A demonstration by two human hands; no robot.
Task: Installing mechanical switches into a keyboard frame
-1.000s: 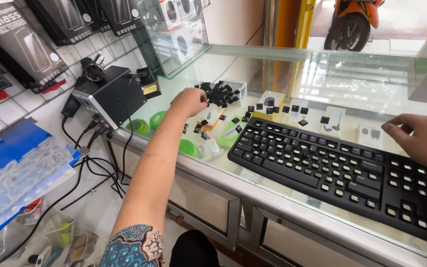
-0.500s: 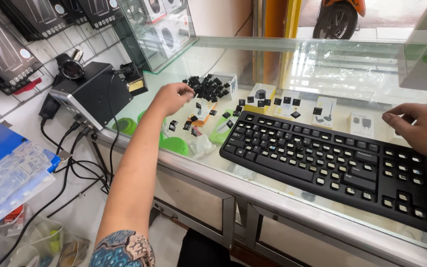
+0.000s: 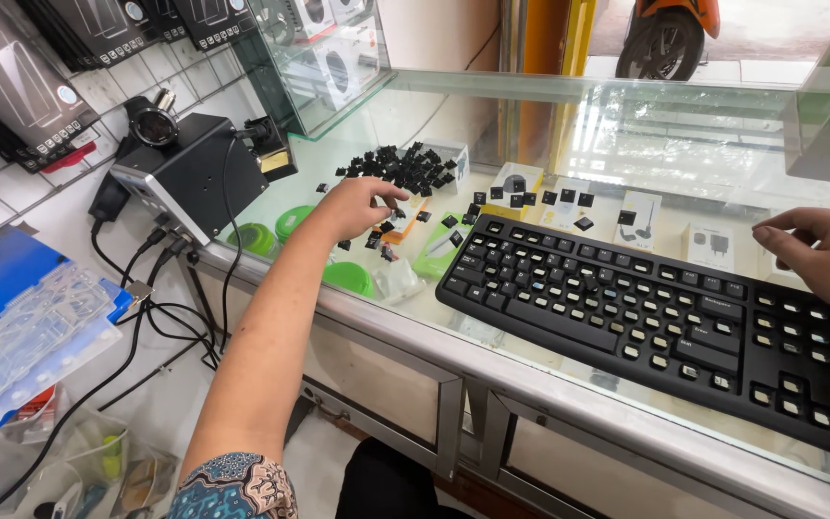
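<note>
Keycaps (image 3: 405, 168): small, light, hard plastic; heaped on counter (image 3: 530, 125), left of keyboard (image 3: 665, 317); best pinched by sides.
Left hand (image 3: 353, 207): fingers loosely spread over loose caps, nothing gripped.
Right hand (image 3: 818, 255): rested, uncurled, on keyboard's right end.

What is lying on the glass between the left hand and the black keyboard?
In the head view, loose black keycaps between left hand and keyboard.

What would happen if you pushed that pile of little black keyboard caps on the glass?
The small black plastic keycaps would probably slide and scatter, since they lie loose on the smooth glass counter. They look light; the left hand reaches them with fingertips only. Blocky, so unlikely to roll.
</note>
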